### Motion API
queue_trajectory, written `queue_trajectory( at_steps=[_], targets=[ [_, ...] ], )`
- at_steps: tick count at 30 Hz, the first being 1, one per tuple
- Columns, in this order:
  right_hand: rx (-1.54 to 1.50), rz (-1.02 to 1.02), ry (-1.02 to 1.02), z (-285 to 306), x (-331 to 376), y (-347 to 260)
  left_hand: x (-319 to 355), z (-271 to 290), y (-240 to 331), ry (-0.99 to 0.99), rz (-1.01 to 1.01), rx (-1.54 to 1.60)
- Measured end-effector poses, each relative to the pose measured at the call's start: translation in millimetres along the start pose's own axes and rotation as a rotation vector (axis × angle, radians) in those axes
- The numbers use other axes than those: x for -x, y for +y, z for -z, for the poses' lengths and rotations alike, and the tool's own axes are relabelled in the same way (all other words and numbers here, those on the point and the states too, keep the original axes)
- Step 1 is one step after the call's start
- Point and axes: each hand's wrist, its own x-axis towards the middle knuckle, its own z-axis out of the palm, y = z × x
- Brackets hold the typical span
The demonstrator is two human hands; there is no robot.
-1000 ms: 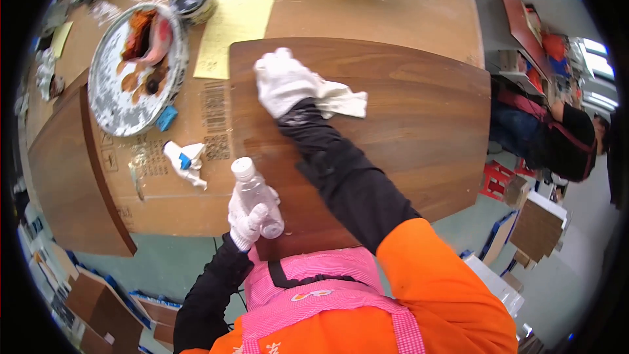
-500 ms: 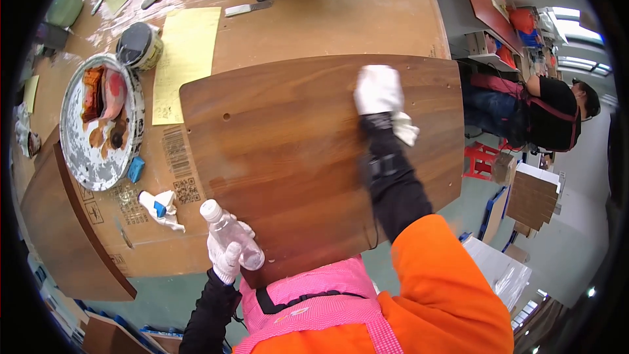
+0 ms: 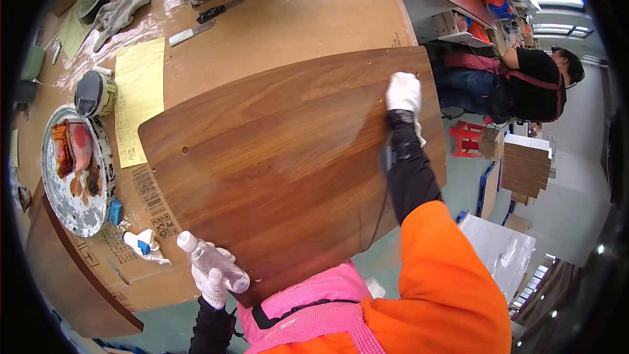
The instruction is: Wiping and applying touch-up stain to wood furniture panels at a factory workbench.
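Since a moment ago, the right hand has slid from the middle of the wooden board out to its far right edge. It lies flat on the wood in a white glove. A bit of white cloth peeks out just below it, but I cannot tell if the grip is closed on it.

Biggest of all is the counter, covered in brown cardboard. The shiny brown board lies on top of it and hangs over the near edge. A round metal tray with orange and red paint blobs sits at the left. A yellow paper lies beside the board.

Down low, the left hand is wrapped tight around a clear plastic bottle, touching the board's near corner. A small white nozzle cap lies close by.
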Motion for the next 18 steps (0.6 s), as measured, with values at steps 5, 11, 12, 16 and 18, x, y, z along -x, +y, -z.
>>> queue_trajectory(
  at_steps=[5,11,12,16,18],
  targets=[
    [-0.097,-0.005,0.043,11,-13,-65,5,1,6,0.014,0.062,0.056],
    [-0.77,0.429,0.222,160,70,-362,-4,-3,-5,-0.046,0.045,0.08],
    [-0.772,0.565,0.166,173,78,-398,-5,-4,-4,-0.042,0.026,0.08],
    [-0.877,0.732,-0.079,216,92,-455,-5,-1,-1,-0.031,0.006,0.091],
    [-0.992,0.807,0.17,191,91,-421,0,2,-1,-0.023,-0.005,0.112]
  ],
)
